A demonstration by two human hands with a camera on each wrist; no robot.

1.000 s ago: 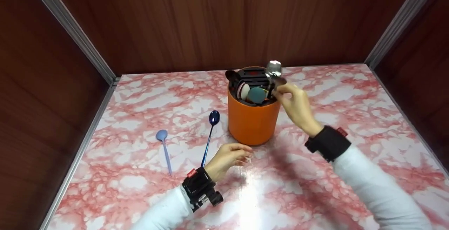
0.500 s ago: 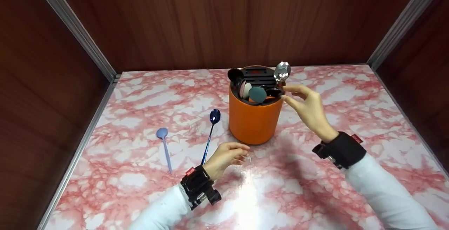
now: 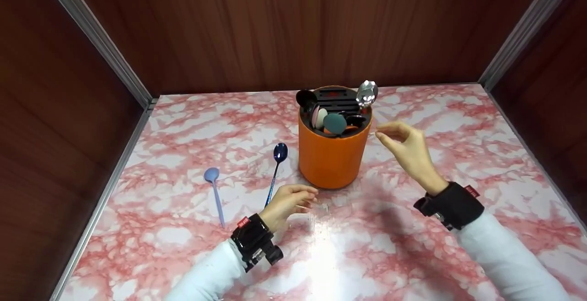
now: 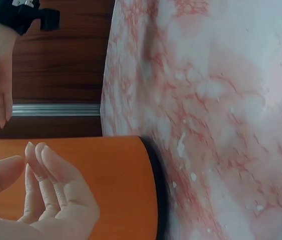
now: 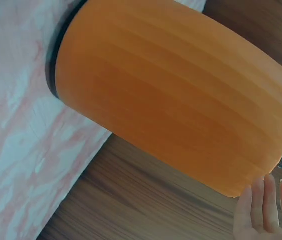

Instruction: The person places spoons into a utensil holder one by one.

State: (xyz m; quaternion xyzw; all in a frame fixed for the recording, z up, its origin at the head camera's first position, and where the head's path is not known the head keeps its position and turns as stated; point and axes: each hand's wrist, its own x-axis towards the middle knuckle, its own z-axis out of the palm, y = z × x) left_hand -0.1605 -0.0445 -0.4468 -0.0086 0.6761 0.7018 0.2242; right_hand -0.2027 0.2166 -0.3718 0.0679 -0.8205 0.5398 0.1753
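An orange utensil holder (image 3: 334, 163) with a dark slotted top stands upright toward the back of the table. Poking out of it are a silver spoon (image 3: 367, 93) at the right rim, a teal spoon (image 3: 335, 124) in front and a black spoon (image 3: 306, 97) at the left. Just right of the holder my right hand (image 3: 408, 152) hovers with loosely bent fingers and nothing in them. In front of the holder, my left hand (image 3: 289, 204) is relaxed and holds nothing; in the left wrist view its fingers (image 4: 55, 185) show before the orange wall.
Left of the holder, a dark blue long-handled spoon (image 3: 280, 153) lies on the marbled table (image 3: 174, 264), its handle end hidden behind my left hand. Farther left lies a light blue spoon (image 3: 212, 174). Dark wood panels (image 3: 275, 30) enclose the back and sides.
The silver spoon now stands in the holder's right side, and my right hand has released it and drawn back to the right. My left hand has shifted slightly left.
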